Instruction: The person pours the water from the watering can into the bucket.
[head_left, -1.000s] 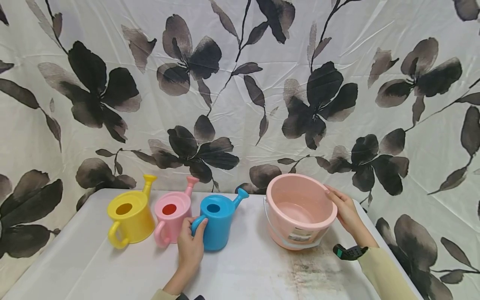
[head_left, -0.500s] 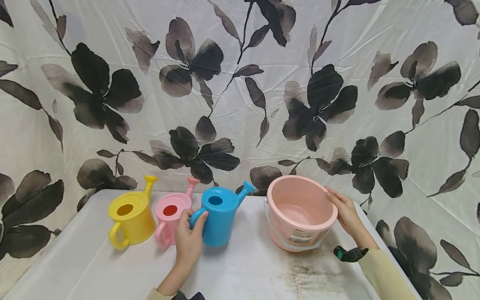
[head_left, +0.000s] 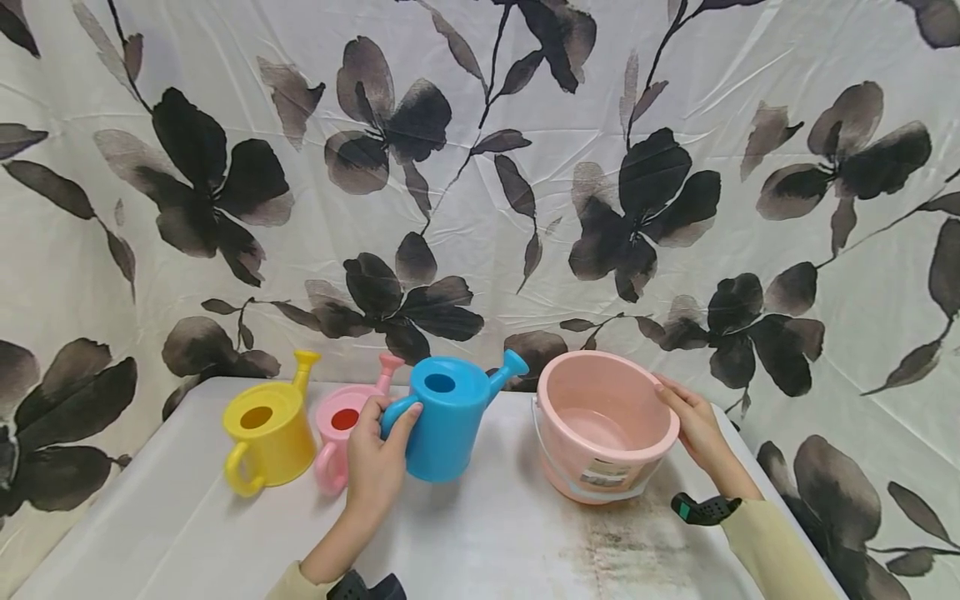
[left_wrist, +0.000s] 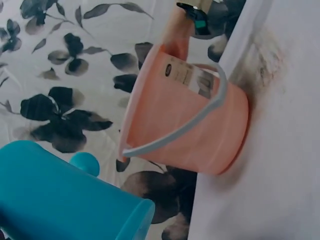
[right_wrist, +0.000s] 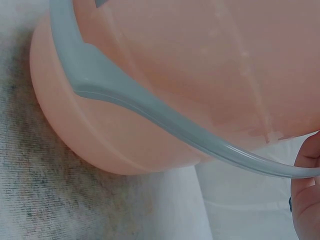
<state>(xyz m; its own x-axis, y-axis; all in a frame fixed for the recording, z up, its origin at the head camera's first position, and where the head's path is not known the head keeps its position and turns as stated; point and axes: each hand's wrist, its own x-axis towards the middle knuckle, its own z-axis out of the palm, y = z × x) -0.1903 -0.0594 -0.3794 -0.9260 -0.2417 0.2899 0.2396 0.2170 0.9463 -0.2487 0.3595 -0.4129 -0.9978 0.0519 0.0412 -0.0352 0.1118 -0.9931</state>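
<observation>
A blue watering can [head_left: 447, 421] is held up off the table by my left hand [head_left: 377, 454], whose fingers are curled round its handle. Its spout points toward the bucket. The left wrist view shows the can's body [left_wrist: 70, 195] close up, left of the bucket [left_wrist: 187, 115]. On the right stands a pale pink bucket [head_left: 555, 437] with a grey handle [right_wrist: 145, 107] hanging down its front. My right hand [head_left: 697, 429] grips the bucket's right rim, thumb at the edge; some of its fingers are hidden behind the wall.
To the left, a yellow watering can [head_left: 281, 442] stands beside a pink one [head_left: 333, 442], partly covered by my left hand. A white cloth covers the table [head_left: 480, 542], stained brown before the bucket. A floral curtain [head_left: 480, 208] hangs behind.
My left hand has lifted the blue watering can from the table and moved it slightly right toward the bucket. The right hand and the bucket have stayed put.
</observation>
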